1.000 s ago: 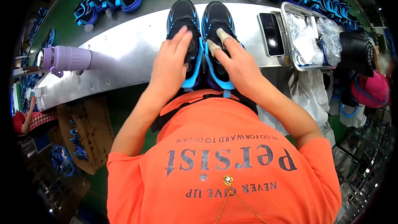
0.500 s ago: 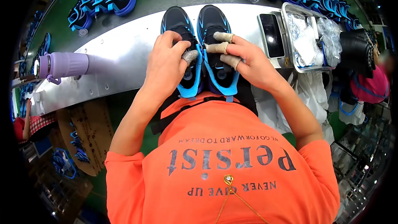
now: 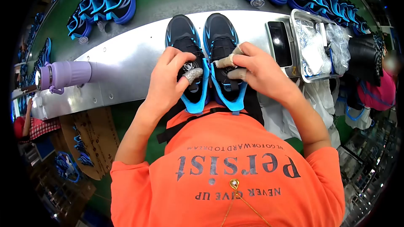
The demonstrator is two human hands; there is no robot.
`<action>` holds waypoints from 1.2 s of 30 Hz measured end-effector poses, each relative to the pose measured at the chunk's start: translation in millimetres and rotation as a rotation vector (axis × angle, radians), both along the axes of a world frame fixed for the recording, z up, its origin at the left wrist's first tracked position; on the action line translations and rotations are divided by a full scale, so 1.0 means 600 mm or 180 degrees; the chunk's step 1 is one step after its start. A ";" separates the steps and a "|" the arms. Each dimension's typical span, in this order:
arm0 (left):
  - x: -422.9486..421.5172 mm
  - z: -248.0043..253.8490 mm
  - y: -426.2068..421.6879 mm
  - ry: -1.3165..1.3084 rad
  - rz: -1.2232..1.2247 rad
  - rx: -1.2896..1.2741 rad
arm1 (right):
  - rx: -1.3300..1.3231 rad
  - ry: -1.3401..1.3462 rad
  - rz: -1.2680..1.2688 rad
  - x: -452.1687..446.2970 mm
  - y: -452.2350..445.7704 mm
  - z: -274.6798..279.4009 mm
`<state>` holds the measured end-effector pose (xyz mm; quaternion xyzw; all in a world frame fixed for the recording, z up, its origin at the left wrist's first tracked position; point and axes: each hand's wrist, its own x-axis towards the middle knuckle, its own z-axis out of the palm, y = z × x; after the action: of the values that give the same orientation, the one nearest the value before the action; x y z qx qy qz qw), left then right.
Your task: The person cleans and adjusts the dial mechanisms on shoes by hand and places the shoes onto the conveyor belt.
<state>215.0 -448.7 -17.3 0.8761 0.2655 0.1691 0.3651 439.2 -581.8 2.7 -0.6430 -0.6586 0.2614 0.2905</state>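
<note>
Bottle, purple, sits on the metal counter well to the left of the left shoe, which points toe-out over the same metal; the person's left hand is at that shoe's left side, neither flat nor clenched, bare finger and wrapped thumb curved around a round dial on the tongue; they stand wider apart than half a second ago, so the dial shows between them, and I judge that hand's work centres there; whether they pinch it I cannot tell; the right shoe is just right of the left shoe; the right hand bends wrapped fingers over its tongue, hiding what they touch, so I cannot tell if they grip; farther right of the left shoe come a phone and a tray holding clear plastic.
</note>
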 end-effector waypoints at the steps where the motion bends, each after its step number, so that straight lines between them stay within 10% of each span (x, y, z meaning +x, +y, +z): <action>1: -0.004 0.001 0.006 0.0031 -0.0110 -0.0244 | -0.0050 -0.0420 -0.0187 -0.010 0.002 0.012; 36: 0.003 0.035 -0.004 0.0027 0.0164 -0.0435 | -0.0291 0.0449 0.0247 0.021 0.001 0.010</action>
<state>216.8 -451.2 3.8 0.8427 0.3004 0.1563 0.4185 452.1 -581.1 8.8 -0.6096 -0.6484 0.3468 0.2962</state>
